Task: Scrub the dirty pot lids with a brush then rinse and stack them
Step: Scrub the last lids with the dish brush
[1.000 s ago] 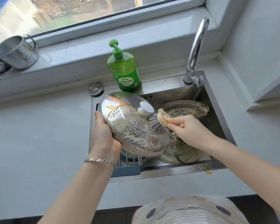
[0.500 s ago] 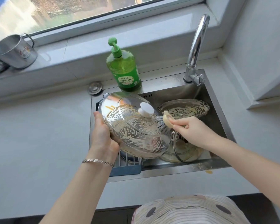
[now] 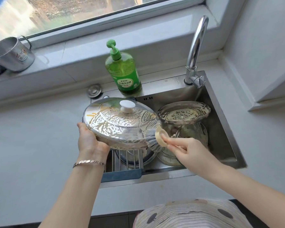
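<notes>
My left hand (image 3: 89, 142) grips the near-left rim of a steel pot lid (image 3: 115, 122) with a white knob, held over the sink's left half. The lid is covered in suds, with yellow streaks near its far edge. My right hand (image 3: 189, 150) holds a round dish brush (image 3: 156, 139) with grey bristles. The bristles press on the lid's near-right edge. Other soapy lids (image 3: 184, 112) lie stacked in the sink's right half, partly hidden behind my right hand.
A steel sink (image 3: 220, 122) holds a drying rack (image 3: 130, 160) with a pot under the lid. A green soap bottle (image 3: 123, 71) stands behind the sink, a tap (image 3: 196, 51) at the right. A metal mug (image 3: 11, 55) sits on the sill, a drain plug (image 3: 94, 90) on the counter.
The lid has tilted flatter, its knob now toward the window. The brush has moved from beside the knob down to the lid's near-right edge.
</notes>
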A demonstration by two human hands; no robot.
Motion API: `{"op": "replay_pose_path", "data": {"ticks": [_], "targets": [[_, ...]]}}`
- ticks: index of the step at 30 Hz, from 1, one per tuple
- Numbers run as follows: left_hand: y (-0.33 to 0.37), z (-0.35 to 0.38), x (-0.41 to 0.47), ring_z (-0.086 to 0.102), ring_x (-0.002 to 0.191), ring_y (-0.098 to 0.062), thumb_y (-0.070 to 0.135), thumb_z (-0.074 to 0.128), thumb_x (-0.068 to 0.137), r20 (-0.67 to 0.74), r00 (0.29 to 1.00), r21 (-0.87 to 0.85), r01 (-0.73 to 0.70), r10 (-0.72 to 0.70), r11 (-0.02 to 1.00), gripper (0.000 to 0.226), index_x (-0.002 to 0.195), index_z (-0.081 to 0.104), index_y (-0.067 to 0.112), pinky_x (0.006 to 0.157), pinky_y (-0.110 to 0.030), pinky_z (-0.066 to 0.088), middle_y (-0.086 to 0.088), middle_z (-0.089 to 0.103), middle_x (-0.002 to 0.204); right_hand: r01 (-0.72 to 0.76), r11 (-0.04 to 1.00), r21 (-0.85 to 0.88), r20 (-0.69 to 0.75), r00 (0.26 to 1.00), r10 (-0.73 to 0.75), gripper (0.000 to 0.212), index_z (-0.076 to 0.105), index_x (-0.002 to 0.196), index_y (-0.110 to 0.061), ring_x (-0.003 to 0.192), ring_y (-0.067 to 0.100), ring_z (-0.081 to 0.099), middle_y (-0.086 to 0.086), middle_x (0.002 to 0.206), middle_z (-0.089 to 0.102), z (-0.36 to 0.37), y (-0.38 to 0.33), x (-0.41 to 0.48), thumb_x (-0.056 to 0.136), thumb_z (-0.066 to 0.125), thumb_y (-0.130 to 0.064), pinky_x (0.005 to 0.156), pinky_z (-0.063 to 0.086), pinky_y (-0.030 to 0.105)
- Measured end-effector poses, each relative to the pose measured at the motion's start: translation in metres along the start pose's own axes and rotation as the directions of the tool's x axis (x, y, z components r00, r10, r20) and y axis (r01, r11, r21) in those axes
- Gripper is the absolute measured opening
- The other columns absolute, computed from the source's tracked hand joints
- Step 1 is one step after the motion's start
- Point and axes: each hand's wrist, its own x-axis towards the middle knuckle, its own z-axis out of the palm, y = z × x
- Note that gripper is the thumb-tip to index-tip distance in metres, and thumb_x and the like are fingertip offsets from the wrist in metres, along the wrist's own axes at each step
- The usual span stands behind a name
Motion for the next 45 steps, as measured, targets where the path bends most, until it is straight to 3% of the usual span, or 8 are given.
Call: {"op": "replay_pose_path", "data": {"ticks": [8, 12, 21, 26, 31, 35, 39, 45], "targets": [[-0.002, 0.003, -0.004, 0.062, 0.08, -0.026, 0.046, 0.033, 0.1, 0.113, 0.988, 0.197, 0.078, -0.102, 0.977, 0.045, 0.096, 0.056, 0.009, 0.077, -0.047, 0.051, -0.014, 0.064, 0.09, -0.204, 0.978, 0.038, -0.267, 0.941, 0.207, 0.031, 0.057, 0.118, -0.022, 0.067, 0.005, 0.052, -0.01, 0.076, 0.054, -0.038, 0.009, 0.036, 0.089, 0.059, -0.032, 0.056, 0.035, 0.019], [-0.007, 0.013, -0.001, 0.067, 0.089, -0.033, 0.049, 0.037, 0.098, 0.204, 0.943, 0.348, 0.18, -0.262, 0.92, 0.051, 0.11, 0.059, 0.004, 0.067, -0.045, 0.053, -0.021, 0.069, 0.101, -0.193, 0.974, 0.119, -0.157, 0.965, 0.21, 0.043, 0.063, 0.092, -0.011, 0.073, 0.011, 0.059, -0.001, 0.082, 0.065, -0.029, -0.016, 0.052, 0.074, 0.072, -0.048, 0.062, 0.042, 0.024], [-0.004, 0.031, -0.001, 0.071, 0.061, -0.026, 0.043, 0.039, 0.099, 0.275, 0.855, 0.481, 0.273, -0.439, 0.833, 0.046, 0.091, 0.06, 0.003, 0.054, -0.035, 0.058, -0.016, 0.071, 0.071, -0.246, 0.959, 0.144, -0.025, 0.968, 0.251, 0.046, 0.06, 0.103, -0.012, 0.081, 0.008, 0.055, -0.006, 0.091, 0.06, -0.015, -0.019, 0.059, 0.076, 0.069, -0.047, 0.065, 0.041, 0.023], [-0.02, 0.027, -0.011, 0.071, 0.068, -0.024, 0.035, 0.054, 0.093, 0.329, 0.865, 0.492, 0.186, -0.379, 0.851, 0.03, 0.095, 0.065, 0.007, 0.067, -0.037, 0.054, -0.012, 0.073, 0.082, -0.343, 0.909, 0.238, -0.185, 0.903, 0.389, 0.036, 0.059, 0.074, -0.002, 0.063, 0.015, 0.046, 0.004, 0.068, 0.048, -0.008, -0.019, 0.063, 0.076, 0.068, -0.037, 0.056, 0.033, 0.028], [-0.07, 0.009, -0.042, 0.07, 0.078, -0.026, 0.007, 0.065, 0.084, 0.238, 0.964, 0.426, 0.006, -0.118, 0.905, 0.015, 0.098, 0.063, 0.012, 0.072, -0.038, 0.057, -0.014, 0.073, 0.09, -0.408, 0.819, 0.403, -0.248, 0.813, 0.527, 0.045, 0.059, 0.095, 0.0, 0.061, 0.015, 0.048, 0.005, 0.074, 0.054, -0.001, -0.026, 0.075, 0.076, 0.068, -0.04, 0.05, 0.034, 0.026], [-0.092, 0.008, -0.058, 0.069, 0.085, -0.026, 0.001, 0.072, 0.078, 0.066, 0.996, 0.258, -0.073, 0.057, 0.963, 0.019, 0.091, 0.065, 0.013, 0.08, -0.044, 0.056, -0.011, 0.072, 0.093, -0.324, 0.89, 0.32, -0.223, 0.888, 0.403, 0.044, 0.06, 0.092, -0.002, 0.067, 0.017, 0.054, 0.004, 0.073, 0.056, 0.005, -0.034, 0.075, 0.083, 0.062, -0.044, 0.058, 0.038, 0.028], [-0.067, 0.012, -0.042, 0.068, 0.075, -0.024, 0.0, 0.07, 0.08, -0.024, 0.997, 0.174, -0.067, 0.072, 0.983, 0.018, 0.085, 0.06, 0.015, 0.07, -0.039, 0.057, -0.008, 0.069, 0.085, -0.147, 0.989, -0.008, -0.2, 0.969, 0.142, 0.045, 0.038, 0.14, -0.036, 0.118, 0.02, 0.053, -0.005, 0.13, 0.058, -0.019, -0.026, 0.042, 0.096, 0.038, -0.048, 0.094, 0.043, 0.035], [-0.055, 0.012, -0.039, 0.07, 0.072, -0.022, 0.004, 0.069, 0.08, 0.035, 0.997, 0.235, -0.081, 0.075, 0.969, 0.011, 0.088, 0.065, 0.01, 0.063, -0.036, 0.056, -0.009, 0.071, 0.082, -0.006, 0.993, -0.115, 0.065, 0.998, 0.014, 0.032, 0.056, 0.123, -0.045, 0.073, 0.013, 0.062, -0.01, 0.094, 0.071, -0.002, -0.017, 0.003, 0.096, 0.048, -0.029, 0.07, 0.048, 0.026]]}}
